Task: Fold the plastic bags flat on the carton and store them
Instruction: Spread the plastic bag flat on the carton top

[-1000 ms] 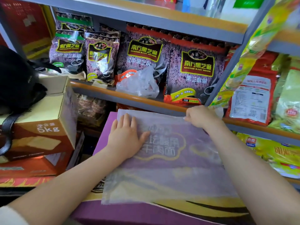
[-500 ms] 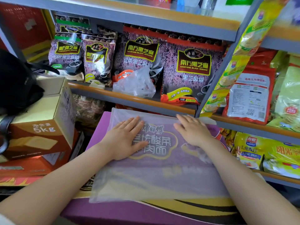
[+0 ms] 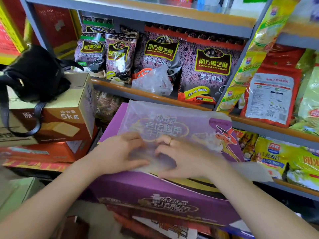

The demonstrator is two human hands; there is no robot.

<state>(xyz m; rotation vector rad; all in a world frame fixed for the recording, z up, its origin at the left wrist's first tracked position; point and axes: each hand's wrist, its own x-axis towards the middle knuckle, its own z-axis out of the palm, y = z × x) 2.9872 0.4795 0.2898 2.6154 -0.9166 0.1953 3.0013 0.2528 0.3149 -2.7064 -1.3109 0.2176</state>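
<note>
A clear plastic bag (image 3: pixel 172 118) lies flat on the top of a purple carton (image 3: pixel 155 192). Its far edge reaches the carton's back. My left hand (image 3: pixel 117 152) and my right hand (image 3: pixel 186 156) sit close together at the bag's near edge, fingertips almost meeting. Both are blurred by motion. Film covers the fingers of each hand, and the thumbs lie below the edge, so each hand seems to pinch the near edge of the bag. A ring shows on my right hand.
A crumpled clear bag (image 3: pixel 153 81) sits on the shelf (image 3: pixel 138 93) behind the carton, among black sesame packets (image 3: pixel 212 69). A brown 5 kg box (image 3: pixel 69 118) with a black handbag (image 3: pixel 32 73) on it stands to the left. Snack packs fill the right shelves.
Both hands slid from the far half of the bag toward me and came together at its near edge. They went from flat palms to curled fingers. The camera tilted down.
</note>
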